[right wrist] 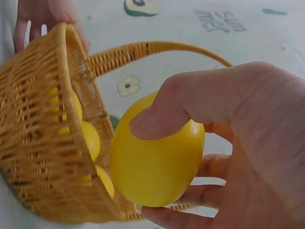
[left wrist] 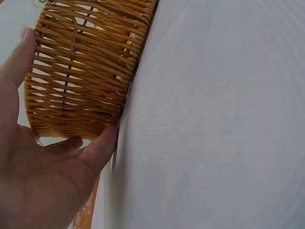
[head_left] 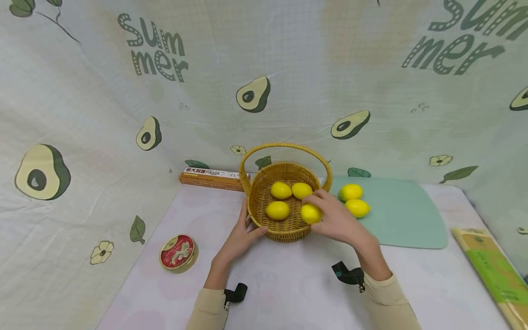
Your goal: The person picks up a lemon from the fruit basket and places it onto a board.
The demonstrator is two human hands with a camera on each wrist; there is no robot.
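Observation:
A wicker basket (head_left: 287,236) with an arched handle holds three lemons, among them one lemon (head_left: 278,210) at the front left. My right hand (head_left: 339,220) pinches another lemon (head_left: 311,213) over the basket's right side; in the right wrist view this lemon (right wrist: 157,157) sits between thumb and fingers, by the rim. My left hand (head_left: 239,238) rests against the basket's left side, thumb and fingers spread along the wall; the left wrist view shows its fingertips on the weave (left wrist: 81,71). Two more lemons, one in front (head_left: 358,208), lie right of the basket.
A green mat (head_left: 404,215) lies at the right under the two loose lemons. Behind the basket's left side is a pasta box (head_left: 212,179). A round red tin (head_left: 178,252) stands at the left, and a yellow-green package (head_left: 495,270) lies at the far right.

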